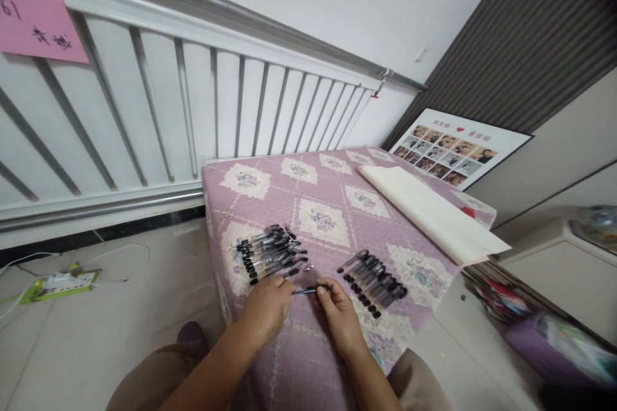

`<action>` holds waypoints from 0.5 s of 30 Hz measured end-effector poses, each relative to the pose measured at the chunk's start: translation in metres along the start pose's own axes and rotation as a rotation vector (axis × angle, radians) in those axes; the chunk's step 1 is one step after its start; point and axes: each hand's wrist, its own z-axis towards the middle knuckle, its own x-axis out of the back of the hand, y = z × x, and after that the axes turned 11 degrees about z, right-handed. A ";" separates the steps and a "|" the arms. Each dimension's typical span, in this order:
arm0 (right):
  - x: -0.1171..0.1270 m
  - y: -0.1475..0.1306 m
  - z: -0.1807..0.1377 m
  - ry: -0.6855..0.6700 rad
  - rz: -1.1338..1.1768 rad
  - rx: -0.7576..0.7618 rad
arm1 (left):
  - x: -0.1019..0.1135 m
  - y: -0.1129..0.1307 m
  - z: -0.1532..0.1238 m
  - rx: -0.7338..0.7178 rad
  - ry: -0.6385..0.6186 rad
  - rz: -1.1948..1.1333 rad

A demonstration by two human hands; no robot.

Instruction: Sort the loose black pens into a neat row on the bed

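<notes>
A dark pen (310,290) is held crosswise just above the purple quilted cover. My right hand (341,320) pinches its right end between thumb and fingers. At the pen's left end, the fingers of my left hand (268,309) are closed on the tip; part of that grip is hidden by the hand itself. Beyond my left hand lies a loose pile of black-capped clear pens (272,252). To the right of my right hand, several similar pens (373,282) lie side by side in a slanted row.
The patterned purple cover (308,186) drapes over a bed-like surface. A cream sheet or roll (424,212) lies across its right side, near a framed photo board (448,148). Behind stands a white radiator (226,103). A power strip (62,282) with cables is on the floor at left.
</notes>
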 end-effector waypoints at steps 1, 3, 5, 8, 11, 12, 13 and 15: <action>0.000 0.000 0.000 -0.012 -0.009 -0.010 | -0.001 0.001 0.000 0.000 0.004 0.009; 0.001 0.001 0.000 -0.036 -0.011 -0.027 | -0.002 0.002 0.001 0.010 0.007 0.019; 0.003 0.001 0.001 -0.071 0.001 -0.036 | -0.004 0.004 0.001 0.026 0.011 0.023; 0.005 0.002 0.002 -0.122 -0.003 -0.029 | -0.004 0.006 0.000 0.045 0.019 0.027; 0.006 0.003 0.002 -0.122 -0.025 -0.030 | -0.004 0.008 -0.001 0.050 0.021 0.010; 0.006 0.003 0.002 -0.118 -0.029 -0.033 | -0.005 0.009 -0.001 0.048 0.024 -0.002; 0.006 0.004 0.002 -0.114 -0.028 -0.034 | -0.006 0.009 -0.001 0.048 0.029 -0.015; 0.006 0.006 0.002 -0.111 -0.019 -0.032 | -0.008 0.009 -0.001 0.049 0.042 -0.036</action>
